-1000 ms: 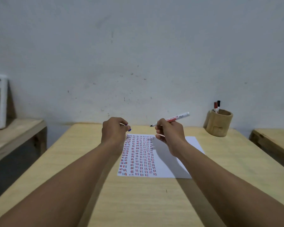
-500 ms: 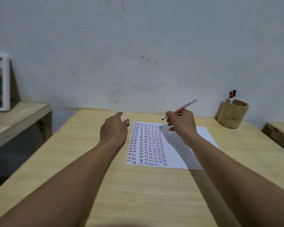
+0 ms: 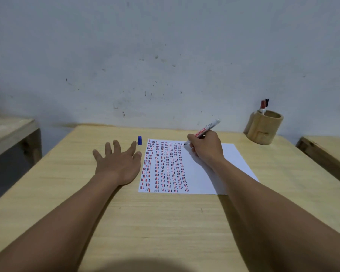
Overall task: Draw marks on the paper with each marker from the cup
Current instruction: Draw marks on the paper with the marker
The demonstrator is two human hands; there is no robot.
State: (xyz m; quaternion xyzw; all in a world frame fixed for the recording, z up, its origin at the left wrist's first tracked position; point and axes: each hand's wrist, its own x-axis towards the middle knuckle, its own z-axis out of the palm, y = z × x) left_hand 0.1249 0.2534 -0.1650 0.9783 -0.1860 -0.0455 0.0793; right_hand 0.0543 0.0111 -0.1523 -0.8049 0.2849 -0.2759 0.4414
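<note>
Two bare forearms reach fwd over the wooden worktop (image 3: 165,222) from the near edge. The left hand (image 3: 118,163) lies flat, palm down, fingers spread wide, holding nothing; its thumb side is just beside the left edge of the paper (image 3: 230,163), w/ the thumb tip about at that edge. The paper is a white sheet lying flat approx. at the middle of the worktop. Its left part is filled w/ columns of short dashes in red, blue and black; the right part is blank.

The right hand (image 3: 206,148) rests on the paper near the far edge, fingers closed in a writing grip around a marker (image 3: 203,132). The marker has a white barrel w/ red print, no cap on it, and it tilts up to the far right. Its dark tip is at the paper, at the top of the last dash column; if it really touches, cannot tell.

A small blue cap (image 3: 139,140) stands upright on the worktop just beyond the left fingertips, beside the far left corner of the paper.

Farther, at the far right corner by the wall, stands the wooden cup (image 3: 263,128). Two markers stand in it, one w/ red cap (image 3: 262,105), one w/ dark cap (image 3: 266,102).
</note>
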